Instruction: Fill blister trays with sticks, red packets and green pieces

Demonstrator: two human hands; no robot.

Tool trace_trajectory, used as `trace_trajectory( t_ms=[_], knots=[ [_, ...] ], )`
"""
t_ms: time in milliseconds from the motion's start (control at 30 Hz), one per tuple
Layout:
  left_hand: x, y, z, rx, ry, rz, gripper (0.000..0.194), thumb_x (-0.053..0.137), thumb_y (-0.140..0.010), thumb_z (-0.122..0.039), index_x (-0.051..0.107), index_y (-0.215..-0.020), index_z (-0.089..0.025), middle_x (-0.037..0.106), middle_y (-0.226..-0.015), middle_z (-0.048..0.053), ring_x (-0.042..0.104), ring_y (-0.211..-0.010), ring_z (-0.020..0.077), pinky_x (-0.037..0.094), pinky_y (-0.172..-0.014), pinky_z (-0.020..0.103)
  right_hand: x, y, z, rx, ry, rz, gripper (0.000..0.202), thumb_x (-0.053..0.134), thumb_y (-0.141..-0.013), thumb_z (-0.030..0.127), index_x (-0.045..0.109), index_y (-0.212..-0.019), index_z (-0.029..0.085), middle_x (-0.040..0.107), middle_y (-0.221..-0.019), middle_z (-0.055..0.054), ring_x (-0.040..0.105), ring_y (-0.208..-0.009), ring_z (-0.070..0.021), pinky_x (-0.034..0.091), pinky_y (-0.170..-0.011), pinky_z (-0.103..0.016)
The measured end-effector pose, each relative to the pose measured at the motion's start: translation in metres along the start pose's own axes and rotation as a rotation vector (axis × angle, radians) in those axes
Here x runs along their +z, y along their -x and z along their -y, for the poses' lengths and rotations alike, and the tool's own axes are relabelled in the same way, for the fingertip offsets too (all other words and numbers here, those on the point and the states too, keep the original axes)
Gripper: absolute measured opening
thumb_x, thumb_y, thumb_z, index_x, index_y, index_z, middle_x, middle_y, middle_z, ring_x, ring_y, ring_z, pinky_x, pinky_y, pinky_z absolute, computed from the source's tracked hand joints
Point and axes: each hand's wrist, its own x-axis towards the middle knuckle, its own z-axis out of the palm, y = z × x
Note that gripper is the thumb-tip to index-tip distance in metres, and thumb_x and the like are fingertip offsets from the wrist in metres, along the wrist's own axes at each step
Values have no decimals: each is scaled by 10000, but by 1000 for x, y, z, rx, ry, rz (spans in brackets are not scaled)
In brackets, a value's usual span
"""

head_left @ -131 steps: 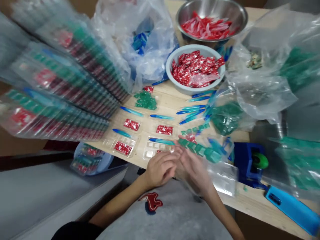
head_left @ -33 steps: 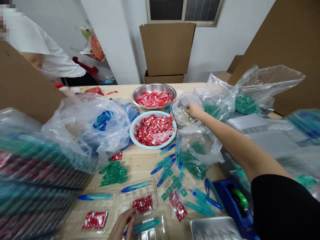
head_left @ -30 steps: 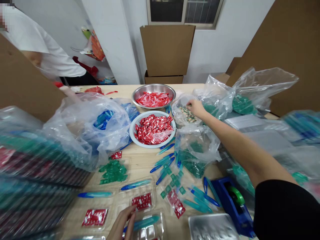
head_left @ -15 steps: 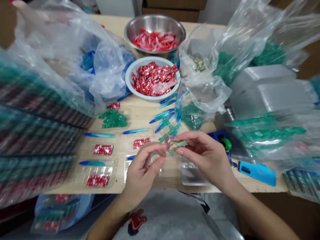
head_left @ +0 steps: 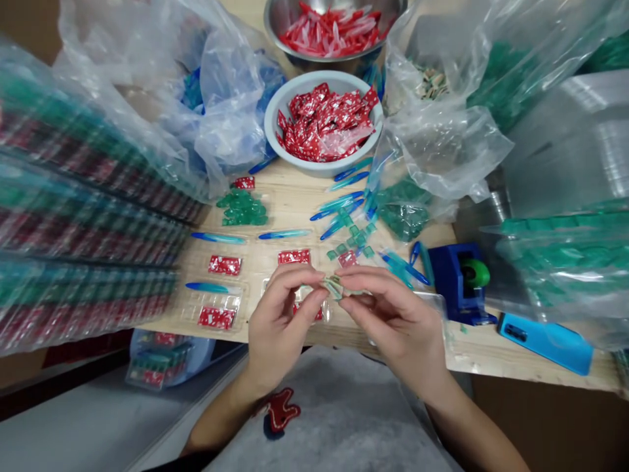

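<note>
Close together above the front of the table, my left hand and my right hand pinch a small pale green and cream striped piece between thumbs and fingertips. Its exact kind is not clear. Just beyond my fingers lie loose green translucent cubes and a small red patterned packet. Clear plastic trays to the left hold blue pens and red patterned packets. My left hand partly covers another tray with a red packet.
Behind are a grey-blue bowl of red packets and a metal bowl of red-and-white sticks. Filled trays stack high on the left. To the right are plastic bags, a blue tape dispenser and a blue phone.
The view has tilted down and shifted left. My hands have come closer together, and both now pinch the small striped piece. The red packet and green cubes now show beyond my fingers.
</note>
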Motion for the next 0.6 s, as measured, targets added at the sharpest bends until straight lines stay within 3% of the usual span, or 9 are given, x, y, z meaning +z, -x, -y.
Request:
trace_trajectory(
  t_ms=[100, 233, 433, 600],
  knots=[
    [-5, 0, 1, 102, -26, 56, 198, 639, -877, -117, 650, -1040, -229, 644, -995, 6, 617, -972, 111, 519, -878, 232, -1, 1, 0, -17, 46, 0, 352, 665, -849, 96, 701, -1093, 347, 718, -1050, 9, 679, -1013, -145, 623, -793, -258],
    [-10, -3, 3, 110, -22, 146, 227, 640, -875, -107, 646, -1064, -233, 640, -997, 0, 609, -976, 107, 507, -874, 220, -3, 0, -1, -45, 91, 16, 333, 685, -844, 120, 699, -1096, 339, 731, -1042, 21, 678, -1026, -138, 601, -883, -274],
    [-7, -8, 1, 110, -78, 209, 274, 589, -903, -128, 644, -1120, -286, 663, -987, 15, 647, -933, 146, 556, -828, 261, -5, -1, -6, -6, 49, -23, 276, 734, -785, 125, 738, -987, 314, 753, -968, 30, 720, -906, -107, 607, -745, -141],
    [-4, -13, 8, 199, -110, 206, 382, 504, -940, -177, 578, -1275, -343, 634, -981, 68, 661, -893, 215, 612, -754, 353, -15, -15, -23, 53, 19, 27, 171, 777, -728, 204, 781, -882, 277, 784, -942, -27, 762, -838, -186, 626, -691, -180]
  ],
)
